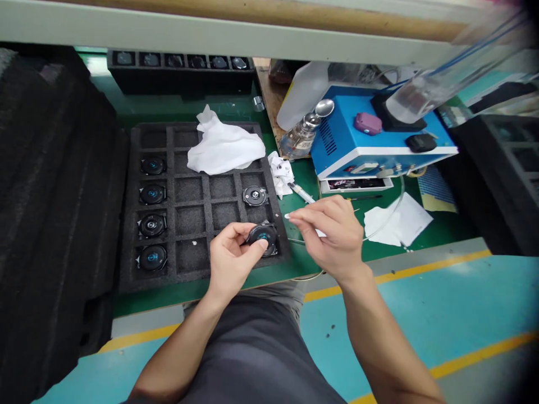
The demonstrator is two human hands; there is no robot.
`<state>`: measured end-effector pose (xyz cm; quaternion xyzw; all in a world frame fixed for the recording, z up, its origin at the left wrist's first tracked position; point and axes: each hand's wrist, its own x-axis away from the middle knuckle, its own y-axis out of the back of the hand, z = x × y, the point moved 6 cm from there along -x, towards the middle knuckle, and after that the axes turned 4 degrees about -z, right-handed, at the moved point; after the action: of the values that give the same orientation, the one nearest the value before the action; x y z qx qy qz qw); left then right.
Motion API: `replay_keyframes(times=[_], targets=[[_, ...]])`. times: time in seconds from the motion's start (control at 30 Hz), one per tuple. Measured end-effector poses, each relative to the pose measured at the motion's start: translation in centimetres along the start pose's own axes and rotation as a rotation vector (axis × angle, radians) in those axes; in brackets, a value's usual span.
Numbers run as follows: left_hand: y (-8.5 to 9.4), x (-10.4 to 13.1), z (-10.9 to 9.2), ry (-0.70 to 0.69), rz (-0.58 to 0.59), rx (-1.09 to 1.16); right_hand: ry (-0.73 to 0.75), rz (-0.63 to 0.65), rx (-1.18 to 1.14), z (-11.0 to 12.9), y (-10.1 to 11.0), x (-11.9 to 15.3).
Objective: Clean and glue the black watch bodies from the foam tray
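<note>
My left hand (233,258) grips a round black watch body (263,235) by its edge, with the thumb across its face, above the near right corner of a black foam tray (191,197). My right hand (330,233) is closed in a pinch just right of the tray, apart from the watch body. A small white piece (287,215) shows at its fingertips; its kind is unclear. Several more watch bodies (152,226) sit in the tray's left column, and another round watch body (255,195) lies in the right column. A crumpled white cloth (225,147) covers several far compartments.
Right of the tray are crumpled tissue (281,173), a syringe (302,193), a glass bottle (298,137) and a blue machine (357,132) with a thin tube. Stacked black foam (59,207) rises at left. Another filled tray (181,76) stands behind, under a shelf edge (236,31).
</note>
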<state>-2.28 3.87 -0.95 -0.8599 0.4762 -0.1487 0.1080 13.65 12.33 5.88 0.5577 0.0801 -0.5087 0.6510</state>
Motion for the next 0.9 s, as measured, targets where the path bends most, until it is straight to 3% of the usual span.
replay_keyframes(times=[0.13,0.3,0.43,0.53,0.73,0.9], targets=[[0.0,-0.3,0.5,0.052,0.042,0.062,-0.103,0.018,-0.202,1.0,-0.2,-0.2],[-0.6,-0.3,1.1,0.127,0.15,0.063,-0.178,0.1,-0.276,2.4,-2.4,-0.5],[-0.7,-0.3,1.1,0.106,0.144,0.039,-0.068,0.197,-0.189,3.4,-4.1,-0.7],[-0.5,-0.3,1.4,0.126,0.12,0.063,-0.029,0.178,-0.081,2.4,-3.4,-1.0],[0.1,-0.6,1.8,0.165,0.118,0.124,-0.18,0.111,-0.12,-0.5,-0.9,-1.5],[-0.3,-0.4,1.6,0.211,0.161,0.231,-0.136,0.17,-0.217,1.5,-3.2,-2.0]])
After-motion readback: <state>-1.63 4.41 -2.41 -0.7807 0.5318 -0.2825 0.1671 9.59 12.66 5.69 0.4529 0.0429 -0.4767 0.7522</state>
